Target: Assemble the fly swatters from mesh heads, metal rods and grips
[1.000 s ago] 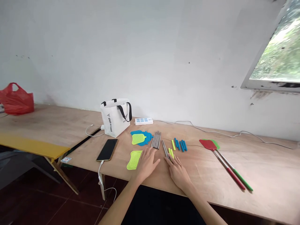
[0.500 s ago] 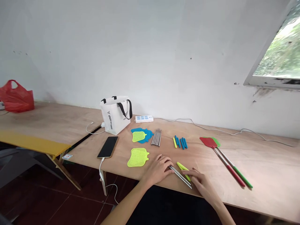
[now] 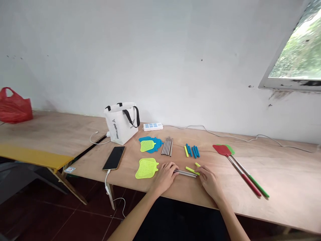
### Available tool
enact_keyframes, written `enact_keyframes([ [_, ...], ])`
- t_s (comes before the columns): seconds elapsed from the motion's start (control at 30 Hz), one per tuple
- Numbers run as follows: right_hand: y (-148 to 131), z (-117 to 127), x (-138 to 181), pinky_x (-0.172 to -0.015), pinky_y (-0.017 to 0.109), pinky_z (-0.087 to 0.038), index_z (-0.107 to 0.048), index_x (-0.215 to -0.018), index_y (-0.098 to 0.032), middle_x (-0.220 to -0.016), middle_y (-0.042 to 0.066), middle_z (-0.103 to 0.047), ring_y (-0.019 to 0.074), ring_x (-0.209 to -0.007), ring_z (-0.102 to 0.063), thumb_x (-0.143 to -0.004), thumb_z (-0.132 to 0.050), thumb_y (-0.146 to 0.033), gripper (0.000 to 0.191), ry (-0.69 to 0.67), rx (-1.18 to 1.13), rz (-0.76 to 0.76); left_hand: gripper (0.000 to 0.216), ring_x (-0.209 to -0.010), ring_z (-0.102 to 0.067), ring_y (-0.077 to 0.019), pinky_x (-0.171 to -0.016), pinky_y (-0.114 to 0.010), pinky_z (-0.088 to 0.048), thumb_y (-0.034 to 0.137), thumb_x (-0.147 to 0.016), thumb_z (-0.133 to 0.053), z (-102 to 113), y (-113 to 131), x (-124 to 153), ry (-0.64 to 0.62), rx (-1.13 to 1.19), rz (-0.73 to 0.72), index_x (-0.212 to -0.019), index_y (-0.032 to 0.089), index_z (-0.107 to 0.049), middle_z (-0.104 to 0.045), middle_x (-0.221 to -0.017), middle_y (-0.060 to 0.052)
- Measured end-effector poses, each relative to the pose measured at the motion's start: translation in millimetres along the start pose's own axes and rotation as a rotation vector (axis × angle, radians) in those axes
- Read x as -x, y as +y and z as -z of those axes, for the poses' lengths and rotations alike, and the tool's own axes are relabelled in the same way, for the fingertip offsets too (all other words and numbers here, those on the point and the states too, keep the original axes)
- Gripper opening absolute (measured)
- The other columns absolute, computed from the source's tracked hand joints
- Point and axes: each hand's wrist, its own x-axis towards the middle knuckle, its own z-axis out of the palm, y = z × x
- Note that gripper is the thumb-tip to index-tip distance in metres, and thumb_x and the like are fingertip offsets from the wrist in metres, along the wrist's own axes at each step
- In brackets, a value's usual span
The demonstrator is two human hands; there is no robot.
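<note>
Holding two metal rods (image 3: 187, 173) near the front edge of the bench (image 3: 281, 174), nearly crosswise between the hands. Gripped at one end by left hand (image 3: 166, 174), fingers curled over. Pointing free ends at right hand (image 3: 209, 182), just beside two yellow tubes (image 3: 191, 170). Got right fingertips bent onto the tubes; can't tell if pinching or only resting.

Just changed: swung rods from slanting toward the front edge to nearly crosswise; shifted tubes back from the edge too. Reads as lining up rod ends with tubes; no join visible yet.

Farther out: seeing a bundle of rods (image 3: 167, 147) beyond left hand, beside blue heads (image 3: 158, 144) with a small yellow head (image 3: 147, 145) on top. Also a larger yellow head (image 3: 146, 168) left of left hand. Beyond right hand, blue tubes (image 3: 195, 151) next to a lone yellow tube (image 3: 186, 151). Well right, red swatter (image 3: 222, 150) overlapping green swatter (image 3: 262, 187).
</note>
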Motion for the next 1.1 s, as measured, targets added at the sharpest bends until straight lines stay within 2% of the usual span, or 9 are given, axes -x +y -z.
enact_keyframes([
  [0.17,1,0,-3,-0.080,0.038,-0.051,-0.072,-0.093,-0.025,-0.090,0.007,-0.069,0.0245,-0.087,-0.064,-0.092,-0.046,-0.032,0.027,0.003,0.098,-0.029,0.017,-0.113,-0.058,-0.0215,-0.101,-0.037,-0.042,0.027,-0.103,-0.051,1,-2,0,-0.006,0.017,-0.029,-0.116,0.027,-0.061,-0.064,-0.119,0.000],
  [0.27,0,2,-5,-0.078,0.038,-0.051,-0.073,-0.094,-0.025,-0.089,0.007,-0.068,0.0242,-0.085,-0.064,-0.093,-0.046,-0.035,0.029,-0.018,0.094,-0.024,0.025,-0.119,-0.056,-0.0230,-0.105,-0.039,-0.041,0.028,-0.104,-0.046,1,-2,1,-0.007,-0.006,-0.046,-0.125,0.029,-0.060,-0.062,-0.128,-0.002],
  [0.4,6,14,-6,-0.073,0.033,-0.052,-0.074,-0.093,-0.026,-0.082,0.004,-0.067,0.0215,-0.076,-0.064,-0.094,-0.047,-0.042,0.031,-0.074,0.046,-0.022,0.026,-0.122,-0.055,-0.0241,-0.106,-0.041,-0.041,0.033,-0.105,-0.044,0,-2,3,0.002,-0.024,-0.048,-0.123,0.029,-0.062,-0.061,-0.131,-0.002],
  [0.53,16,22,-1,-0.069,0.029,-0.052,-0.073,-0.088,-0.028,-0.094,0.003,-0.068,0.0181,-0.074,-0.065,-0.094,-0.045,-0.041,0.031,-0.041,0.099,-0.037,0.021,-0.120,-0.055,-0.0219,-0.104,-0.038,-0.041,0.032,-0.105,-0.047,-2,-2,2,0.006,-0.029,-0.055,-0.117,0.029,-0.063,-0.062,-0.127,-0.001],
  [0.63,16,22,1,-0.073,0.029,-0.053,-0.072,-0.087,-0.029,-0.099,0.004,-0.064,0.0169,-0.078,-0.066,-0.096,-0.041,-0.036,0.033,-0.033,0.152,0.018,0.015,-0.117,-0.055,-0.0219,-0.101,-0.038,-0.041,0.031,-0.103,-0.051,-2,0,0,0.002,-0.020,-0.029,-0.111,0.028,-0.064,-0.062,-0.123,-0.001],
  [0.8,14,18,2,-0.076,0.030,-0.055,-0.070,-0.098,-0.027,-0.107,0.007,-0.060,0.0175,-0.085,-0.067,-0.098,-0.038,-0.035,0.033,-0.018,0.165,0.081,0.014,-0.108,-0.055,-0.0248,-0.093,-0.041,-0.040,0.038,-0.099,-0.059,1,3,-2,-0.030,-0.012,0.090,-0.104,0.025,-0.063,-0.063,-0.111,-0.002],
  [0.97,19,18,1,-0.078,0.031,-0.055,-0.069,-0.099,-0.027,-0.111,0.007,-0.065,0.0193,-0.090,-0.069,-0.099,-0.039,-0.040,0.033,0.025,0.151,0.048,0.014,-0.106,-0.055,-0.0240,-0.091,-0.039,-0.038,0.037,-0.097,-0.063,4,4,-3,-0.051,0.031,0.119,-0.102,0.023,-0.060,-0.064,-0.109,-0.001],
  [1.1,24,19,0,-0.090,0.034,-0.055,-0.070,-0.105,-0.027,-0.112,0.007,-0.072,0.0231,-0.105,-0.069,-0.098,-0.041,-0.042,0.034,0.037,0.088,0.028,0.016,-0.105,-0.054,-0.0246,-0.091,-0.038,-0.038,0.039,-0.098,-0.062,2,2,-3,-0.039,0.027,0.120,-0.102,0.024,-0.062,-0.063,-0.107,-0.001],
])
